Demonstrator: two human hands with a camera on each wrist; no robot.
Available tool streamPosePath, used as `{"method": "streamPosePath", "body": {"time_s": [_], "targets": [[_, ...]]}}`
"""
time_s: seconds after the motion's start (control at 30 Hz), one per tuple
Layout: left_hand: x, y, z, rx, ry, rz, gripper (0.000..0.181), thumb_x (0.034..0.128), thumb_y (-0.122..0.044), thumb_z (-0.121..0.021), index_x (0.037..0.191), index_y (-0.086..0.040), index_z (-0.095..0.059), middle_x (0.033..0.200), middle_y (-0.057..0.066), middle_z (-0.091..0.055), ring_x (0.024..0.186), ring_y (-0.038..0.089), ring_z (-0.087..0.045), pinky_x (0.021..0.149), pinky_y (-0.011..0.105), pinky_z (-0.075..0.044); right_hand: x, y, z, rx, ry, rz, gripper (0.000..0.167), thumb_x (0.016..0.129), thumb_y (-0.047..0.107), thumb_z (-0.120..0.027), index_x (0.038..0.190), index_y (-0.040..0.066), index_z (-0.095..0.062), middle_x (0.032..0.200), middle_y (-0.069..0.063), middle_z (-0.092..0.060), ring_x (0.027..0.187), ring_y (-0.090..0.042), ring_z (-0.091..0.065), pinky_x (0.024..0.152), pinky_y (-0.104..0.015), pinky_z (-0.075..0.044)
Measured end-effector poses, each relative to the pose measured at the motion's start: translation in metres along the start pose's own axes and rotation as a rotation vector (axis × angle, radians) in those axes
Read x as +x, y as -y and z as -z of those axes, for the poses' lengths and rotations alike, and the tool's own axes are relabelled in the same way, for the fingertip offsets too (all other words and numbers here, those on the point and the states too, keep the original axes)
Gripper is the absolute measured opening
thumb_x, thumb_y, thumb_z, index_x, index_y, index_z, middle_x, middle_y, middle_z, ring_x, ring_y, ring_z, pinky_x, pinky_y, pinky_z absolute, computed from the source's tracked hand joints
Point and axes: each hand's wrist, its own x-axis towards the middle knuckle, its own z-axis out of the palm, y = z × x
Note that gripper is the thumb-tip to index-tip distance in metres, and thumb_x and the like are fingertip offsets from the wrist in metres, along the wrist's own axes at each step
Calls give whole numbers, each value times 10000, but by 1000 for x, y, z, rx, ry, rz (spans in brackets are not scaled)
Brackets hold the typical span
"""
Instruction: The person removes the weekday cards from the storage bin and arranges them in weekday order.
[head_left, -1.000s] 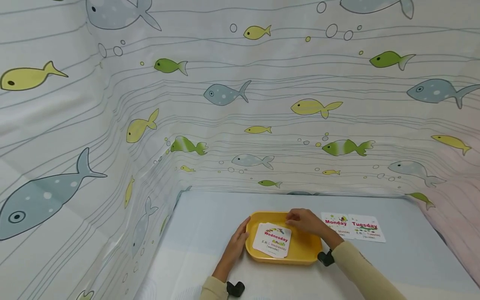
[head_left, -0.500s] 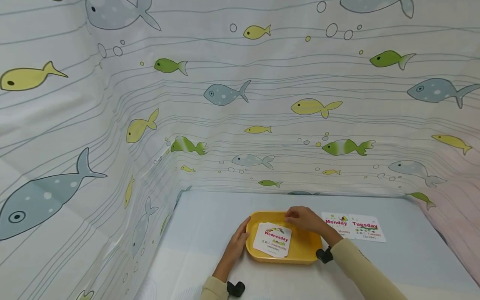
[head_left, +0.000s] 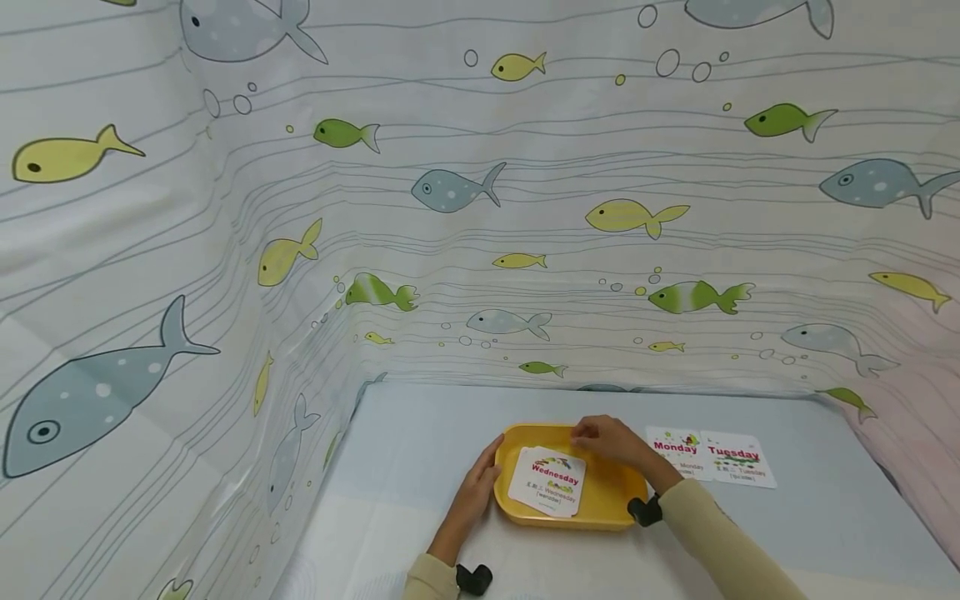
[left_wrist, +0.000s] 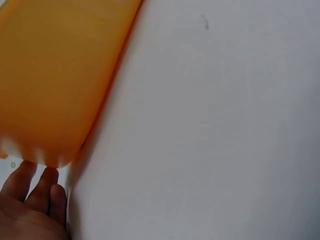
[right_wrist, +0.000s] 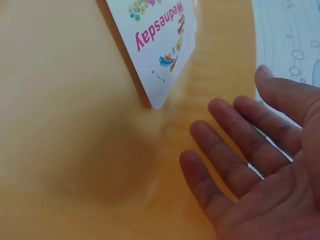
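Observation:
A yellow tray (head_left: 611, 500) lies on the table, holding a small stack of white cards (head_left: 546, 483) at its left side; the top card reads "Wednesday". My left hand (head_left: 471, 492) rests against the tray's left end. In the left wrist view its fingers (left_wrist: 44, 192) touch the outer wall, extended, not curled round it. Over the tray's far right part is my right hand (head_left: 609, 440). The right wrist view shows its fingers (right_wrist: 220, 157) loosely bent and spread, with nothing between them, apart from the Wednesday card (right_wrist: 160, 47).
Right of the tray, a "Monday" card (head_left: 678, 450) and a "Tuesday" card (head_left: 741, 460) lie side by side on the pale table (head_left: 420, 425). A fish-patterned cloth (head_left: 555, 283) hangs behind and at the sides. Each wrist wears a black device (head_left: 474, 580).
The head view has shifted very slightly. Both hands, the tray and the cards keep practically the same places.

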Motion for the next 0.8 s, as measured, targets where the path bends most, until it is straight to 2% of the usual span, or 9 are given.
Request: {"method": "streamPosePath", "body": {"time_s": [0.3,0.53,0.8], "targets": [[0,0,0,-22,7,8,495,1068,-213,-374,1543,-354,-360,1642,-56,-290,1549,230,-195,1273,506,-143,0,-5,-8,-3,33,-26,237,920,274,-713,1078,99,-740,1053,-20,-720,866,-170,-554,822,-355,-533],[-1,-1,0,-14,13,9,495,1072,-209,-354,1546,-350,-354,1648,-43,-279,1553,239,-180,1273,511,-133,2,-12,-15,-27,67,-27,219,907,296,-727,1041,123,-739,954,14,-691,792,-164,-546,692,-264,-483],[0,-2,0,-13,6,17,483,1070,-239,-377,1533,-378,-367,1643,-62,-285,1551,234,-191,1271,513,-145,1,-12,-18,-111,41,7,275,852,289,-787,1031,93,-716,953,15,-704,792,-143,-567,763,-324,-565]]}}
